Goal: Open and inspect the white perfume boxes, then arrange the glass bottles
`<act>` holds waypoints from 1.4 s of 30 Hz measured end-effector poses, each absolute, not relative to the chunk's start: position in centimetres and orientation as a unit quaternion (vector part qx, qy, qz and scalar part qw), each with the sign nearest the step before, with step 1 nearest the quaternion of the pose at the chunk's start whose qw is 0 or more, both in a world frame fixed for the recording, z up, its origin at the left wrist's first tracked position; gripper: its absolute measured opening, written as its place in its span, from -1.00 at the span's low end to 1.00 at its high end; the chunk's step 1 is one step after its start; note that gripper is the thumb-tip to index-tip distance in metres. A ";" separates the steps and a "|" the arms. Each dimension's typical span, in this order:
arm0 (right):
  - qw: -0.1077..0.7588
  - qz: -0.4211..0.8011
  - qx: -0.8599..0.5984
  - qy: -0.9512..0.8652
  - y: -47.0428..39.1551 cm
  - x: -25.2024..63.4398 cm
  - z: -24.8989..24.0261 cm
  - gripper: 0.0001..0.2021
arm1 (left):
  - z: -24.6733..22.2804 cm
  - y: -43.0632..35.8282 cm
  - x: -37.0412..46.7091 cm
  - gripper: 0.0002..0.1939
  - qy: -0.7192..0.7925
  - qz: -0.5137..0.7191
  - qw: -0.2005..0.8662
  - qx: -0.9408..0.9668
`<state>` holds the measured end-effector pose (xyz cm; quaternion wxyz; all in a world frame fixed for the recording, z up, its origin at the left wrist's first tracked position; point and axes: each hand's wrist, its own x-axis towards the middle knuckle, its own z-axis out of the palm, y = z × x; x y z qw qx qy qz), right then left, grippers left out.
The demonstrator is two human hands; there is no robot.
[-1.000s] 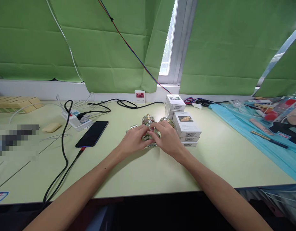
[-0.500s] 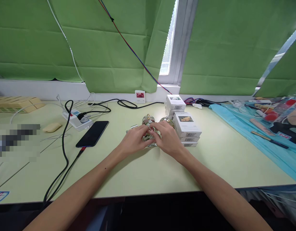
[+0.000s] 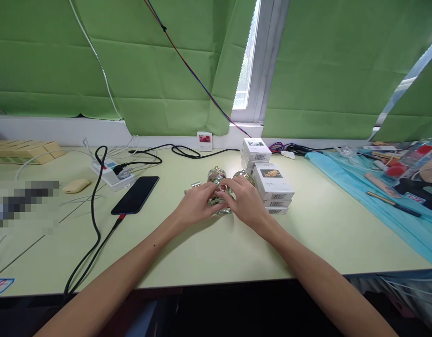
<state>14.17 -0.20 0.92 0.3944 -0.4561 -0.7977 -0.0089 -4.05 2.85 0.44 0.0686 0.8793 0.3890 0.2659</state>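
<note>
In the middle of the table stands a small clear glass jar (image 3: 223,211) with something reddish at its top. My left hand (image 3: 197,202) closes on it from the left, fingertips on the upper part and thumb along the near side. From the right, my right hand (image 3: 247,200) grips the same jar with curled fingers and thumb. Much of the jar is hidden by the fingers. Just behind it is a second glass jar (image 3: 216,174) with a gold-knobbed lid. Another lidded glass jar (image 3: 243,174) shows partly behind my right hand. A shiny silvery piece (image 3: 195,185) lies beyond my left hand.
Stacked white boxes (image 3: 274,182) stand right of my right hand, with another stack (image 3: 257,150) behind. A phone (image 3: 135,195), cables and a power strip (image 3: 112,173) lie left. Blue sheeting (image 3: 342,187) with clutter covers the right side. A small white box (image 3: 204,141) leans at the back.
My right fingers and thumb have shifted very slightly at the top of the jar. Otherwise the hands and the things around them stay in place.
</note>
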 end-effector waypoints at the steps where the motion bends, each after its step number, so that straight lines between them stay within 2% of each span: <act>1: 0.397 -0.008 -0.455 -0.797 -0.2 14.2 0.9 -0.93 | 0.4 2.8 -4.1 -0.70 0.389 0.266 0.070 0.879; 8: 0.432 0.019 -0.436 -0.789 -0.6 13.9 0.9 -0.87 | 0.5 2.8 -4.1 -0.85 0.392 0.260 0.079 0.879; 13: 0.437 0.031 -0.435 -0.787 -0.6 13.9 0.8 -0.84 | 0.6 2.6 -4.1 -0.82 0.390 0.260 0.071 0.881; 29: 0.418 0.018 -0.458 -0.784 -0.2 14.1 0.8 -0.95 | 0.4 2.8 -4.1 -0.70 0.388 0.267 0.068 0.879; 37: 0.441 0.035 -0.449 -0.776 -0.7 13.9 0.8 -0.86 | 0.2 2.9 -4.1 -0.84 0.393 0.265 0.076 0.877; 42: 0.430 0.027 -0.443 -0.786 -0.7 14.0 0.8 -0.83 | 0.3 2.9 -4.1 -0.82 0.390 0.262 0.074 0.880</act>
